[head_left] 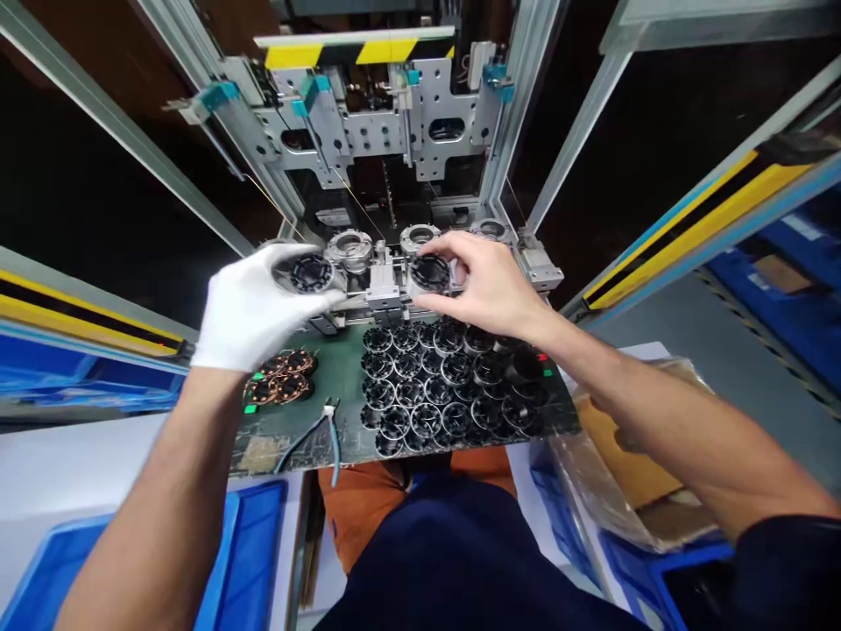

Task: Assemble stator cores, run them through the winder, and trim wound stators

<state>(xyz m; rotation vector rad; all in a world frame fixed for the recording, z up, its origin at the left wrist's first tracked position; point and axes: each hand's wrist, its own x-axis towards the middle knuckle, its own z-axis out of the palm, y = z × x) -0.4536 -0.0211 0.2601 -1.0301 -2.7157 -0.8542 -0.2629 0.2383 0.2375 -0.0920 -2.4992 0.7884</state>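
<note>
The left ring part [311, 273] is round, with black segments set around an open centre; its outer edge is slightly blurred. It sits between the thumb and fingers of the gloved left hand [246, 307], its open face turned up. The right ring part [430, 273] has a similar black, toothed inner ring inside a pale metallic rim. It also faces up, between the thumb and fingers of the bare right hand [490, 285]. The 2 parts are apart, side by side.
</note>
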